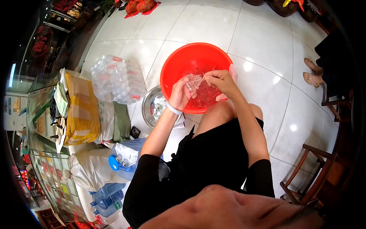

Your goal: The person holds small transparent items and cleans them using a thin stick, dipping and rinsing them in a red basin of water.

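Note:
Over a large red basin (pixel 170 63), my left hand (pixel 182 94) has its fingers closed around a clear, ridged plastic piece (pixel 194 81). My right hand (pixel 222 81) meets it from the other side, thumb and fingertips pinched together at the piece's right edge. Whatever lies between those fingertips is too small to make out. Several clear bits and some liquid-like shine show in the bottom of the basin. Left of the basin, below my left forearm, a round metal bowl (pixel 146 112) holds small shiny pieces, partly hidden by my arm.
Shrink-wrapped bottles (pixel 114 78) stand on the tiles at left, near a taped cardboard box (pixel 82 110) and sacks (pixel 121 122). A big blue-capped water jug (pixel 129 171) sits by my left elbow. Wooden stools (pixel 310 171) and another person's sandaled feet (pixel 314 74) are at right.

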